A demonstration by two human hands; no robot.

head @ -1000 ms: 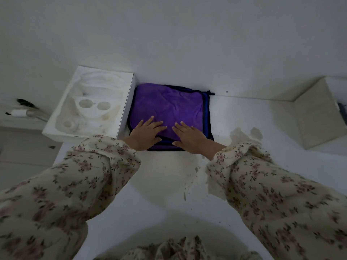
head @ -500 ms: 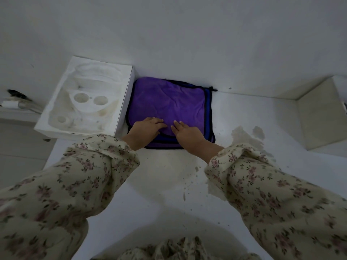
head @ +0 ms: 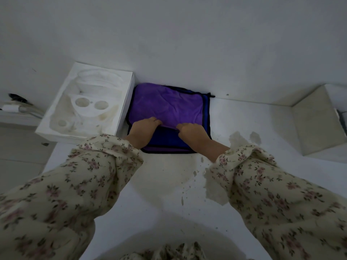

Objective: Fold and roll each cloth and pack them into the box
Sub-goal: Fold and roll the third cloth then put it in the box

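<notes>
Pinching with curled fingers of left hand point(head: 142, 131) and right hand point(head: 193, 134), side by side, the near edge of the purple cloth point(head: 169, 104) spread flat just beyond them, probably starting the roll, next needing an even tuck away, with box point(head: 124, 111) just left of left hand.

White tabletop point(head: 142, 212) carrying a purple cloth point(head: 169, 104), a white box point(head: 126, 109) and a pale block point(head: 315, 121).
The folded cloth lies by the far wall, the box just beside it on the left, the block well apart at right.
</notes>
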